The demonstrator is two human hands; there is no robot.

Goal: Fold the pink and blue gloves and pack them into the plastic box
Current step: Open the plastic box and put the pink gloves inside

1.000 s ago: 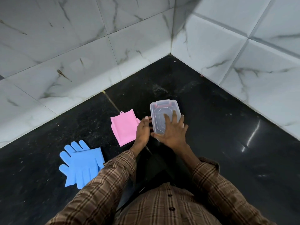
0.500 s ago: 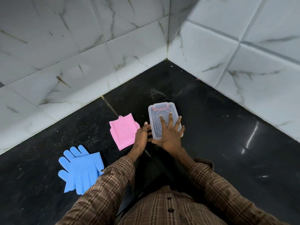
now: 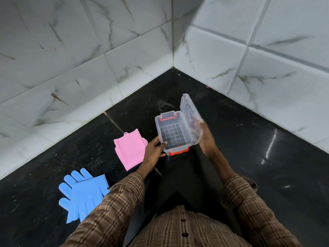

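A clear plastic box (image 3: 171,135) with orange latches stands open on the black floor; its gridded bottom shows and nothing lies inside. My left hand (image 3: 154,151) grips the box's near left corner. My right hand (image 3: 204,136) holds the clear lid (image 3: 189,115), tilted up along the box's right side. The pink gloves (image 3: 130,148) lie folded into a flat rectangle just left of the box, beside my left hand. The blue gloves (image 3: 83,193) lie spread flat, fingers out, further to the near left, partly under my left sleeve.
White marble-tiled walls (image 3: 124,50) meet in a corner behind the box. The floor (image 3: 258,157) is glossy black stone. My dark trouser leg (image 3: 179,179) stretches from my body to the box.
The lid was shut on the box under my right palm; now it is swung up to the right in my right hand. My left hand moved onto the box's corner.
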